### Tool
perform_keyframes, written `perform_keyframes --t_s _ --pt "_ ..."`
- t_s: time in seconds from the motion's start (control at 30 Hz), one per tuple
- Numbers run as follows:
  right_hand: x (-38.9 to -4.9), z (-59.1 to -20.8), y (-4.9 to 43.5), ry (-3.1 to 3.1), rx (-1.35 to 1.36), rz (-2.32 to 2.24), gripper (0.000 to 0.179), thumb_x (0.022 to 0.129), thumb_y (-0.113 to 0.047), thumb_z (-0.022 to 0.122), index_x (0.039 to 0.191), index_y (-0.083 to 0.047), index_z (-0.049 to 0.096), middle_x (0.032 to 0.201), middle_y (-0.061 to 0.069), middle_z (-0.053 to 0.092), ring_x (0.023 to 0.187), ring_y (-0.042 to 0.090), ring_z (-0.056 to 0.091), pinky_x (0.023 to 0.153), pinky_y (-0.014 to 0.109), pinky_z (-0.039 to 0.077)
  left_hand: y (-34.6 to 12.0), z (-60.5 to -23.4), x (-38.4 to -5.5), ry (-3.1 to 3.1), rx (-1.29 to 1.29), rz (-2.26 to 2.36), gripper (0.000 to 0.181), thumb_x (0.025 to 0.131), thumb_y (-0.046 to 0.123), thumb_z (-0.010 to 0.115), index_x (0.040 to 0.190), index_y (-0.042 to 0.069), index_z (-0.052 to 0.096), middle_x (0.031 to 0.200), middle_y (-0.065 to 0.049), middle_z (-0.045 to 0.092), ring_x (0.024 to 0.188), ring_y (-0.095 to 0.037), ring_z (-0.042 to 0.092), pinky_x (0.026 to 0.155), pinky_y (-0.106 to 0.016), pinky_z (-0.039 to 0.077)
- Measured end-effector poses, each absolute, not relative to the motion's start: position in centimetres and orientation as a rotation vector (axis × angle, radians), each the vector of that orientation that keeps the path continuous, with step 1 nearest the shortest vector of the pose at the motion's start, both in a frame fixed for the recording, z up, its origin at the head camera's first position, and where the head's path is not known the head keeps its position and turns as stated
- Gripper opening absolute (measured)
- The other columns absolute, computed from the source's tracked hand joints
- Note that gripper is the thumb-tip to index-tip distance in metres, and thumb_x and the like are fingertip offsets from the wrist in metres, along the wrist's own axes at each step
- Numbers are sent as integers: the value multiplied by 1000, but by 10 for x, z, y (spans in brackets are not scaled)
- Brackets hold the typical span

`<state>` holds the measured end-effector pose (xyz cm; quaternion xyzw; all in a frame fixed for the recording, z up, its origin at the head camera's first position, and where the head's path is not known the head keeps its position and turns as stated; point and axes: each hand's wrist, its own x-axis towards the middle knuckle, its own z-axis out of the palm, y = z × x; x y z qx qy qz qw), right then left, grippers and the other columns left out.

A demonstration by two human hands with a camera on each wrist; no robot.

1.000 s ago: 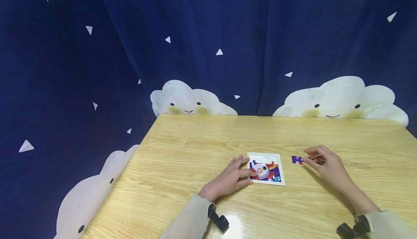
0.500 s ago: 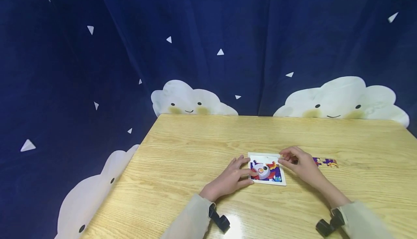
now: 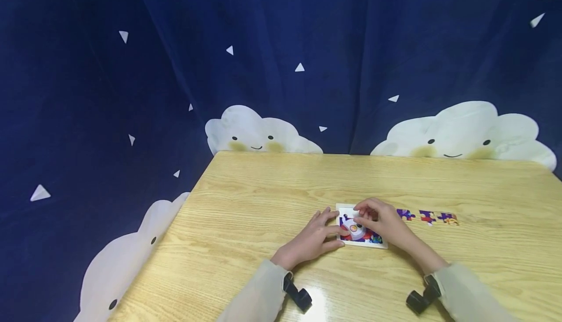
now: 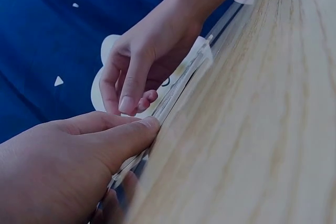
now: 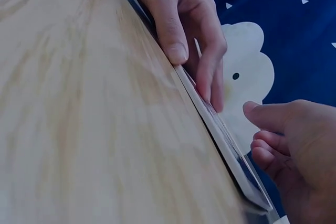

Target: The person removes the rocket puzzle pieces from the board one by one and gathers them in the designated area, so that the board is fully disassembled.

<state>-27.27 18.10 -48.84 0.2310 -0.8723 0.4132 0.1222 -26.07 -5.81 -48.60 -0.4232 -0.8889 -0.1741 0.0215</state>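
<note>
A white-framed jigsaw puzzle tray [image 3: 365,245] lies on the table, partly filled with a picture of a pale round-headed figure in red, purple and blue. Its upper part shows bare white backing. My left hand [image 3: 312,236] rests on the tray's left side, fingers spread, one fingertip on the picture and the thumb at the near edge. Over the tray's upper right is my right hand [image 3: 385,222], thumb and index tips close together above the backing; I cannot tell whether a piece is between them. Its other fingers curl under in the right wrist view.
To the right of the tray, loose puzzle pieces lie in a row: a purple one [image 3: 406,214], another purple one [image 3: 426,216] and an orange-and-purple one [image 3: 450,218]. The wooden table [image 3: 263,185] reaches back to a blue curtain [image 3: 263,29] with clouds and triangles.
My right hand has moved left from the loose pieces to over the tray, uncovering the row of pieces. My left hand has stayed on the tray's left side.
</note>
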Motion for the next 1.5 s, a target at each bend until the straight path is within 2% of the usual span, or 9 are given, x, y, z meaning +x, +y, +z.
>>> perform_keyframes --t_s 0.37,0.73,1.2,1.5 --pt "-276 -486 170 -2683 685 1197 19 82 -11 78 98 -5 69 78 -3 59 66 -2 48 58 17 46 -58 -485 -260 -2758 -1312 -540 29 98 36 58 124 28 67 153 -14 41 146 -40 33 120 -55 28" --pt "-277 -482 165 -2811 694 1125 29 84 -19 77 107 -3 69 80 0 54 68 2 42 57 18 38 -59 -486 -260 -2757 -1309 -552 29 98 36 58 124 28 67 153 -13 41 147 -39 31 120 -55 26" --pt "-280 -472 160 -2926 663 1260 21 88 -11 72 104 -3 61 77 0 48 64 5 40 56 19 33 -59 -485 -260 -2777 -1310 -634 29 96 34 61 123 26 68 152 -11 44 148 -38 30 121 -56 24" --pt "-277 -474 159 -2889 645 1304 23 88 -11 72 105 -2 59 78 1 47 64 5 38 55 20 32 -59 -484 -259 -2796 -1299 -701 32 96 33 61 127 26 67 155 -13 39 149 -39 27 121 -56 23"
